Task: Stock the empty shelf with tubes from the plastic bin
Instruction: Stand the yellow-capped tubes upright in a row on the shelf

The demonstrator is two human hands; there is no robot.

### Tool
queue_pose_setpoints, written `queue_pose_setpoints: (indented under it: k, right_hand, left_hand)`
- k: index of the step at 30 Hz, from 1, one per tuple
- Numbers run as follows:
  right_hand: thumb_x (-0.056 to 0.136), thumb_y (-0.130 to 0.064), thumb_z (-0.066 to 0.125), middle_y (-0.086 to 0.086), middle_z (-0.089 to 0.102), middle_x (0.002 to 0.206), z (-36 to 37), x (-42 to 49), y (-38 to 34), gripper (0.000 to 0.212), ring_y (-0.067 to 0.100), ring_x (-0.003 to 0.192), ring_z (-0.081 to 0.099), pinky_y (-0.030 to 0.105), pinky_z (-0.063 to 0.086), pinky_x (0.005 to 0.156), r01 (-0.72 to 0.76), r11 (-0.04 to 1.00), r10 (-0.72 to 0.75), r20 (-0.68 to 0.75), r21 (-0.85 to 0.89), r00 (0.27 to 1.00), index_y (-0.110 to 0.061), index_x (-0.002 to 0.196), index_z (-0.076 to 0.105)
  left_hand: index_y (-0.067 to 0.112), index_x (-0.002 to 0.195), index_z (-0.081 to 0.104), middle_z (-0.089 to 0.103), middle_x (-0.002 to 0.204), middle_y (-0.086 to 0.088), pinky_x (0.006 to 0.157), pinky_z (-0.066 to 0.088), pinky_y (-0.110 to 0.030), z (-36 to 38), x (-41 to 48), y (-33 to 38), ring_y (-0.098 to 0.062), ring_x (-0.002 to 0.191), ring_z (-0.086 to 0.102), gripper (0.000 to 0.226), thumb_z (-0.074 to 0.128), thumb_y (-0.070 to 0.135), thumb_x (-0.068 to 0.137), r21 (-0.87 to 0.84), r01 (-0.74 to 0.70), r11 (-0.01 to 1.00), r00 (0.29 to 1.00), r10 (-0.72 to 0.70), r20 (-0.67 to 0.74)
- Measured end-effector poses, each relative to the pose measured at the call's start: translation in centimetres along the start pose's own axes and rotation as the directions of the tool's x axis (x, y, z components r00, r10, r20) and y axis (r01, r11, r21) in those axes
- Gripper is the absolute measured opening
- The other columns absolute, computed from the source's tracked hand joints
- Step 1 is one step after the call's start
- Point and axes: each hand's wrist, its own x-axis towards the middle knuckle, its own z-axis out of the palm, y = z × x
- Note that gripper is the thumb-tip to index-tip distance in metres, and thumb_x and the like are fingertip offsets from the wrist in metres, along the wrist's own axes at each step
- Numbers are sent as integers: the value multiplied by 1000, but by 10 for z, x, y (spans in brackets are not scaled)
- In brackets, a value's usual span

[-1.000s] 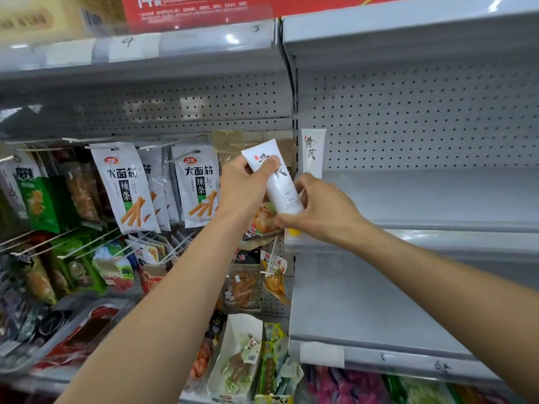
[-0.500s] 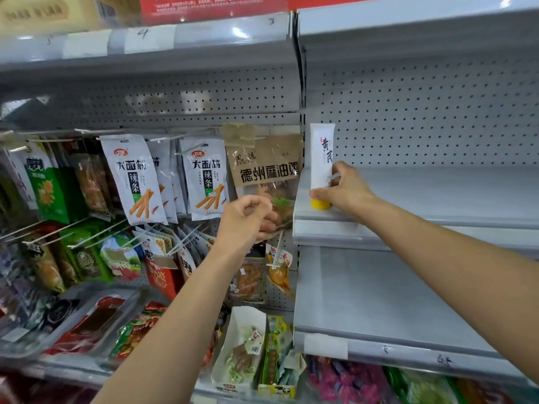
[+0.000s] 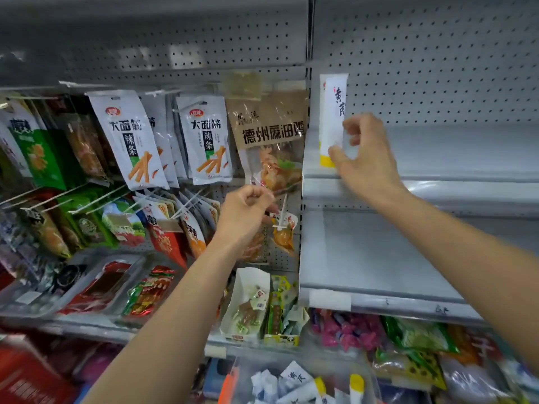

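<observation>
Change: tube (image 3: 332, 121) handed from both hands a second ago to standing cap-down at far left of empty shelf (image 3: 466, 147).
Right hand (image 3: 367, 158): fingers loosening, just beside the tube; contact unclear.
Left hand (image 3: 245, 211): curled, holding nothing, lowered.
Plastic bin (image 3: 306, 383): near, bottom; more tubes remain.
Meaning: second tube placed; refetch likely next.

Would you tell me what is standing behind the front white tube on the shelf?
A second white tube stands right behind the front tube, only its left edge showing. The right hand hides the tubes' lower right.
</observation>
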Motion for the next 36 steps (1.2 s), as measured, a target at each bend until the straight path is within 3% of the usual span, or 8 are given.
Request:
queue_pose_setpoints:
  k: [4, 8, 13, 17, 21, 25, 33, 36]
  right_hand:
    - [86, -19, 57, -10, 56, 98, 18, -79, 1, 18, 10, 83, 56, 39, 51, 73, 156, 985, -164, 112, 78, 980, -20, 105, 54]
    - [88, -19, 59, -13, 60, 86, 61, -166, 43, 11, 9, 75, 57, 33, 50, 69, -9, 1000, 4, 399, 12, 917, -24, 98, 58]
    - [85, -16, 61, -12, 57, 78, 113, -266, 133, 11, 10, 72, 56, 34, 50, 71, -255, 952, 300, 695, -171, 654, -23, 93, 60]
    - [89, -24, 59, -4, 53, 100, 151, -331, 195, 16, 19, 99, 55, 32, 45, 81, -134, 914, 404, 840, -382, 363, -22, 104, 56]
    - [92, -16, 53, 7, 48, 129, 192, -370, 229, 32, 30, 121, 44, 35, 43, 93, 26, 884, 443, 854, -467, 273, -17, 124, 54]
    - [86, -11, 55, 5, 46, 135, 229, -404, 251, 44, 29, 127, 40, 38, 42, 92, 264, 841, 408, 874, -472, 264, -17, 129, 51]
    - [55, -20, 69, 9, 62, 69, 271, -435, 287, 22, 29, 66, 60, 36, 49, 62, 624, 607, 328, 871, -491, 366, -13, 76, 68]
    - [42, -21, 80, 2, 59, 57, 276, -437, 298, 25, 24, 57, 58, 30, 39, 60, 651, 631, 290, 907, -422, 306, -16, 62, 66]
  left_hand:
    - [22, 83, 67, 72, 74, 2, 60, 50, -24, 7, -18, -54, -10, 58, 60, 13, 60, 19, 94, 44, 106, 993, 992, -108, 62]
    - [11, 89, 65, 70, 76, -5, 49, 43, -16, 19, -51, -132, -11, 55, 58, 11, 59, 18, 95, 70, 310, 948, 935, -317, 157]
    - [15, 86, 63, 68, 74, -4, 46, 38, -18, 28, -94, -240, -14, 53, 57, 11, 56, 12, 94, 107, 641, 760, 729, -646, 228]
    - [11, 77, 61, 62, 64, -9, 48, 37, -20, 39, -129, -325, -19, 49, 52, 15, 61, 8, 91, 154, 805, 573, 533, -812, 237]
    - [4, 94, 59, 65, 79, -11, 70, 51, -38, 64, -161, -396, -29, 74, 63, 29, 71, 24, 77, 518, 738, 432, 412, -897, 161]
    - [2, 143, 23, 42, 141, -19, 102, 38, -37, 88, -187, -425, -34, 129, 44, 61, 49, 31, 96, 829, 450, 332, 533, -845, 49]
    - [3, 149, 2, 5, 154, -17, 101, 43, -36, 109, -204, -459, -31, 136, 38, 79, 55, 20, 92, 903, 342, 261, 605, -796, 1]
    - [2, 147, -2, -1, 153, -16, 104, 41, -42, 109, -206, -462, -35, 139, 31, 79, 54, 14, 92, 886, 368, 283, 608, -794, 1]
